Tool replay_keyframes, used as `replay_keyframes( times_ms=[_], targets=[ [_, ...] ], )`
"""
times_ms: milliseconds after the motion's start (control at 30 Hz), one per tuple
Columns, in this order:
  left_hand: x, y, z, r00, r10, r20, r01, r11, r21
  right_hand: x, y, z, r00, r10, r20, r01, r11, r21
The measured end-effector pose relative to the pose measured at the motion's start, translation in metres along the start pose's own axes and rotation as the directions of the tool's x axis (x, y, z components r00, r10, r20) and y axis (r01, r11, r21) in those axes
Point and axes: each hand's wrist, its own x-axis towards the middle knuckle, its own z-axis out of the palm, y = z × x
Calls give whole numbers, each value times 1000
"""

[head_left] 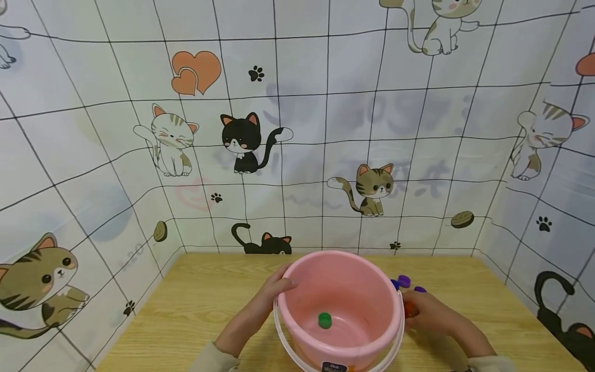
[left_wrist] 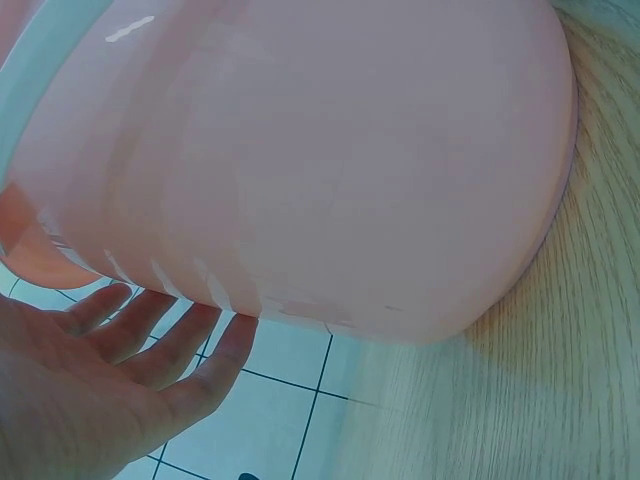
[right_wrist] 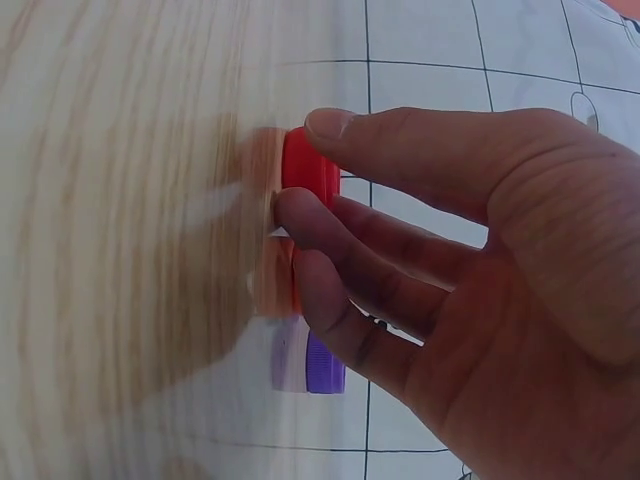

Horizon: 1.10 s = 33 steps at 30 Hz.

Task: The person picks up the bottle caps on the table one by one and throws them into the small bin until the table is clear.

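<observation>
A pink bucket (head_left: 302, 330) stands on the wooden table, its white handle (head_left: 285, 346) hanging down at the front. On its bottom inside lies a green bottle cap (head_left: 324, 320). My left hand (head_left: 267, 297) holds the bucket's left rim, thumb over the edge and fingers along the outside wall, as the left wrist view shows. To the right of the bucket, my right hand (head_left: 434, 312) pinches a red bottle cap (right_wrist: 310, 165) between thumb and fingers at table level. Behind those fingers an orange-red cap (right_wrist: 296, 285) is partly hidden, with a purple cap (right_wrist: 325, 362) beside it.
Beyond the right hand lie purple caps (head_left: 404, 281) and a blue cap (head_left: 395, 284), partly hidden by the bucket. The light wood table (head_left: 209, 289) meets a wall covering (head_left: 302, 201) printed with cats at the back and sides.
</observation>
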Motion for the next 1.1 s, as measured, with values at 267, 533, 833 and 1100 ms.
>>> replay_keyframes(
  times_ms=[267,533,833,1100],
  targets=[
    [-1,0,0,1000,2,-2,-2,1000,3,1,1,3,998,-47,-44,46,999,-13],
    [0,-1,0,1000,-1,-7,1,1000,9,1,0,2,999,-32,-35,31,999,-40],
    [2,-2,0,1000,-5,-10,5,1000,12,0,2,2,1000,22,7,-22,1000,-8],
    [1,-2,0,1000,-7,-12,7,1000,14,-1,2,5,1000,-9,-17,9,1000,1]
  ],
)
